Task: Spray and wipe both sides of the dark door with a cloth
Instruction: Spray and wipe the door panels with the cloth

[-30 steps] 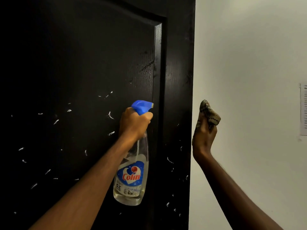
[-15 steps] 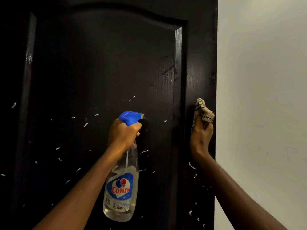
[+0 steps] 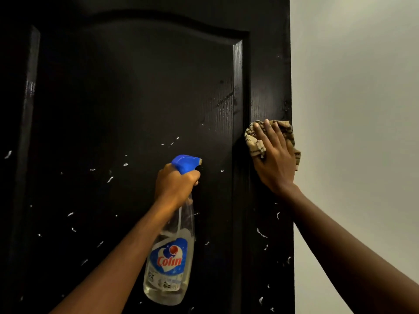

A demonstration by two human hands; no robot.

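Note:
The dark door (image 3: 136, 98) fills the left and middle of the view, with a raised panel and white droplets of spray scattered over its lower half. My left hand (image 3: 174, 184) grips the neck of a clear spray bottle (image 3: 169, 264) with a blue trigger head and a blue "Colin" label, its nozzle close to the panel. My right hand (image 3: 274, 159) lies flat with straight fingers and presses a beige patterned cloth (image 3: 254, 141) against the door's right stile, near its edge.
A pale plain wall (image 3: 358, 132) runs right of the door's edge. White spray droplets (image 3: 261, 233) dot the stile below my right hand.
My right hand came in from beside the door's edge, opened flat and now presses the cloth on the stile. The view shifted left, showing more of the door. The bottle stays held.

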